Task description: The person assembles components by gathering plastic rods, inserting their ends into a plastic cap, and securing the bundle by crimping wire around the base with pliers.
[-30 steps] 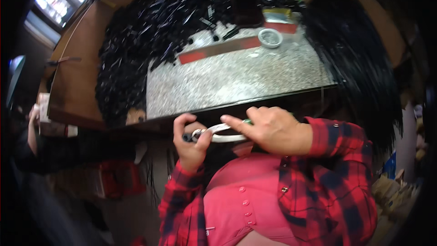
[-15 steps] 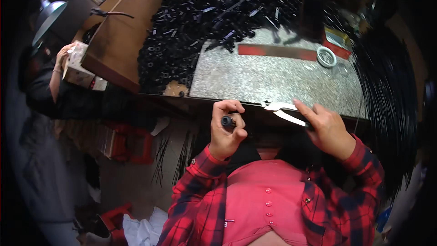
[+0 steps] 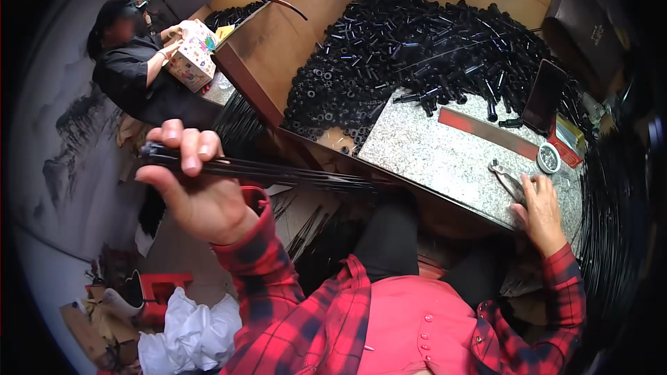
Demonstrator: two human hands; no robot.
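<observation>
The bundle of thin, glossy black rods (image 3: 295, 173) stretches rightward across the body from the left hand (image 3: 201, 198), whose grip is clamped around its thicker end. Well apart, the right hand (image 3: 543, 215) touches the grey metal pliers (image 3: 506, 181) on the speckled grey stone surface (image 3: 427, 170); whether that grip is closed I cannot tell.

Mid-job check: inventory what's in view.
Slab: one, speckled grey, centre-right
Thin rods: several, black, left of centre
Cup: one, white, on slab
Pliers: one, metallic, beside cup
Strip: one, red-brown, on slab
Phone: one, dark, above cup
Tubular parts: uncountable, black, heaped behind slab
Long strands: uncountable, black, right edge
Box: one, white patterned, upper left
Co-worker: one, black-clad, upper left
Cloth: one, white, lower left
Left fingers: one set, bare, around rods
Right fingers: one set, bare, at pliers
</observation>
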